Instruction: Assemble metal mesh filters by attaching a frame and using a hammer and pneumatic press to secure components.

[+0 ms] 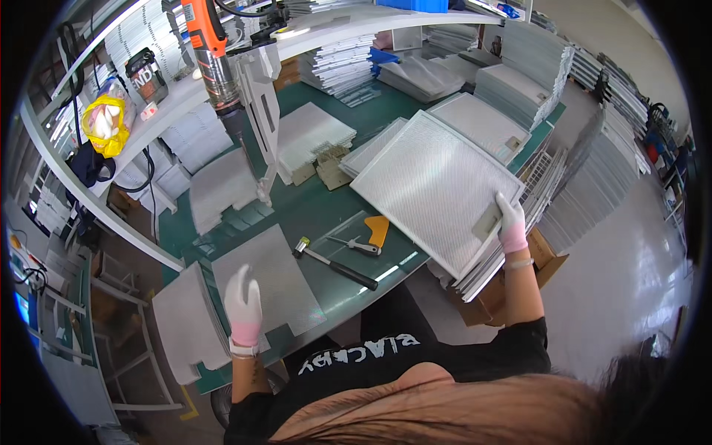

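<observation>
My right hand [510, 222], in a white glove with a pink cuff, grips the right edge of a framed mesh filter panel [437, 185]. The panel lies tilted at the table's right side, above several more thin frames. My left hand [243, 300], gloved alike, is raised with its fingers stretched out and holds nothing. Under and beside it is a flat mesh sheet [271, 271]. A stack of white notched sheets [185, 322] is at its left. Between my hands lie a small mallet [337, 267] with a black grip, a screwdriver [360, 245] and a yellow-orange scraper [378, 231].
An orange power driver [208, 52] hangs from the shelf over the green table [304, 215]. Stacked mesh sheets [311, 137] and tan metal pieces [332, 167] sit farther back. At right, tall panel stacks [593, 178] stand near a cardboard box [545, 267].
</observation>
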A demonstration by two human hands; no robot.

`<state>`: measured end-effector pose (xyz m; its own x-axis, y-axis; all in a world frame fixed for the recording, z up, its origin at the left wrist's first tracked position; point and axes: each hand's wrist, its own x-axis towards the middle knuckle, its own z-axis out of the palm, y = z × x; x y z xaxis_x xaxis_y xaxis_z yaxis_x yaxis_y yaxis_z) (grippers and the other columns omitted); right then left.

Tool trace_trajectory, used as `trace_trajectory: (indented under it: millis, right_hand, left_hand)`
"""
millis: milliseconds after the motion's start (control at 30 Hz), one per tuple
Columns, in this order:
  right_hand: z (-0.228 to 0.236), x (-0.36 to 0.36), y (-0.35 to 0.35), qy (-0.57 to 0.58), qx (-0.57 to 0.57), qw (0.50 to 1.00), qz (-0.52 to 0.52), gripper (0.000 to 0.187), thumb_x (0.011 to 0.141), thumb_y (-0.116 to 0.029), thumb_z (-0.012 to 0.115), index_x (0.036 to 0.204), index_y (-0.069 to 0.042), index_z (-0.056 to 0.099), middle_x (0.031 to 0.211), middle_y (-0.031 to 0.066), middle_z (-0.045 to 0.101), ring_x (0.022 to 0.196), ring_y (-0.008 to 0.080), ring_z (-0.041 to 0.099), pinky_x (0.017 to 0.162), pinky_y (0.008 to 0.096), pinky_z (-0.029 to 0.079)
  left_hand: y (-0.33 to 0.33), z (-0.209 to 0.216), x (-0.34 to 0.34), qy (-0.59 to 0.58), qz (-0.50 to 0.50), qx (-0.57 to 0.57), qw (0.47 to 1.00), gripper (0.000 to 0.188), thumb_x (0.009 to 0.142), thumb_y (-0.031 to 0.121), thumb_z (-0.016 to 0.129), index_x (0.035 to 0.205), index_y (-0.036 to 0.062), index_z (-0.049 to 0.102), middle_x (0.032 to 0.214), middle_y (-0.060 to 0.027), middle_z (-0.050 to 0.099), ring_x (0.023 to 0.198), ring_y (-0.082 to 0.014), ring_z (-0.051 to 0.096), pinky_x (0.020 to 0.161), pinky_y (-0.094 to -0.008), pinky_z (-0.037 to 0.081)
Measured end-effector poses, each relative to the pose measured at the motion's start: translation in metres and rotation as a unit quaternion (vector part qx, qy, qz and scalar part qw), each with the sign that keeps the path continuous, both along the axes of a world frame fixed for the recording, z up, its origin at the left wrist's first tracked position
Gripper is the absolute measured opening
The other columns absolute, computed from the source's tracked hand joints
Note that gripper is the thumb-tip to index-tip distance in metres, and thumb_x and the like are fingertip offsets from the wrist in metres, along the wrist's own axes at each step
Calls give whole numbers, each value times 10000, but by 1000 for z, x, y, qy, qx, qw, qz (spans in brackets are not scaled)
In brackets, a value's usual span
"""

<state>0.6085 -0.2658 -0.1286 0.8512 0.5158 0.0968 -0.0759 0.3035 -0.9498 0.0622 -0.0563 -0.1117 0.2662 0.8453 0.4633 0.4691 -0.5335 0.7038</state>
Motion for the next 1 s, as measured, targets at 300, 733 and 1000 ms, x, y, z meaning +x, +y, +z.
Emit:
trace_trajectory:
  millis: [300,733,1000]
  right_hand:
    - [4,93,106,-4,-155,987,51,433,860,-254,691,1128,79,617,1010,96,673,880,197,639,803,326,502]
    - [44,72,106,-334,-531,770,-120,549,797,-373,707,1073,91,608,958,211,671,863,328,672,780,410,544]
    - [42,-181,112,-651,-70,742,145,284,706,-145,709,959,-33,647,930,137,639,854,337,625,794,430,513]
  left_hand:
    - [-42,-81,-77,311,62,-10,948,584,767,232,701,1274,5,522,1356,-200,485,1296,-412,390,1071,-503,314]
    - [-15,-98,-61,341,42,-31,939,632,800,314,662,1324,14,477,1408,-215,423,1328,-423,330,1105,-515,257]
    - [-28,-111,-50,341,94,-41,935,652,810,343,622,1338,-2,458,1425,-239,389,1326,-447,308,1118,-532,212]
